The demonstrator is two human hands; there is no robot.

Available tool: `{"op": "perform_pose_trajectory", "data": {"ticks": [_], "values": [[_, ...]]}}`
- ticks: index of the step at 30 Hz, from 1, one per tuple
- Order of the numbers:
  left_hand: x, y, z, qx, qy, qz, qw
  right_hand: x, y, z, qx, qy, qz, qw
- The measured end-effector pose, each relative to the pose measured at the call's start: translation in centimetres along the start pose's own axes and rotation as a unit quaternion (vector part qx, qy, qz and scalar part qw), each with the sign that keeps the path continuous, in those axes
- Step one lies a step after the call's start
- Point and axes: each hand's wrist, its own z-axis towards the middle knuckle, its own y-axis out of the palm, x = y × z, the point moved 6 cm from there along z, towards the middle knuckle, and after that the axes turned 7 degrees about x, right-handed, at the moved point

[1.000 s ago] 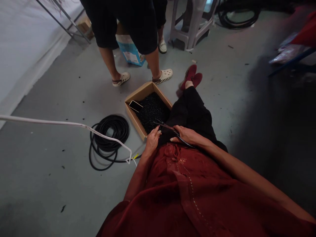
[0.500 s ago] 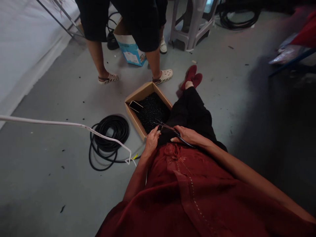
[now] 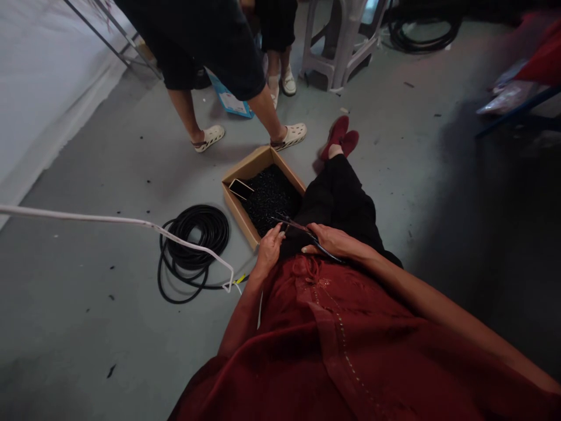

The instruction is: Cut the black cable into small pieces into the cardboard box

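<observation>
My right hand is closed around the dark handles of a pair of scissors, above my lap. The blades point left, over the near edge of a cardboard box. My left hand pinches a small black piece close to the blades; its exact kind is hard to make out. In the box lies a heap of small black bits. A dark-faced rectangular object with a light edge rests at the box's left side.
A coil of black cable lies left of the box, one end running behind my left forearm. A white cord stretches across the left. A person in beige clogs stands beyond the box. A plastic stool stands further back.
The standing person's left-hand foot in view has moved rightward, and their legs now cover more of the blue carton. My hands and the scissors have barely moved.
</observation>
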Motion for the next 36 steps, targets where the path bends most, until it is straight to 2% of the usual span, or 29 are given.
{"op": "perform_pose_trajectory", "data": {"ticks": [5,9,16,21,29,36], "values": [[-0.10,-0.33,-0.08,-0.007,0.022,0.031,0.999,0.05,0.20,0.11,-0.009,-0.010,-0.024,1.000],[-0.16,-0.28,-0.24,-0.003,0.024,0.022,0.999,-0.05,0.22,0.06,-0.004,-0.017,0.004,1.000],[-0.28,0.11,-0.25,0.006,-0.017,-0.042,0.999,-0.30,0.06,0.02,0.005,-0.015,0.027,1.000],[-0.39,0.20,-0.22,0.004,0.001,-0.021,1.000,-0.43,0.07,0.08,0.012,-0.017,0.013,1.000],[-0.35,0.02,-0.36,0.004,0.009,-0.025,1.000,-0.15,0.44,0.18,-0.011,-0.020,0.050,0.998],[-0.60,0.14,-0.62,0.000,-0.015,-0.054,0.998,-0.51,0.35,0.18,-0.022,-0.024,0.047,0.998]]}}
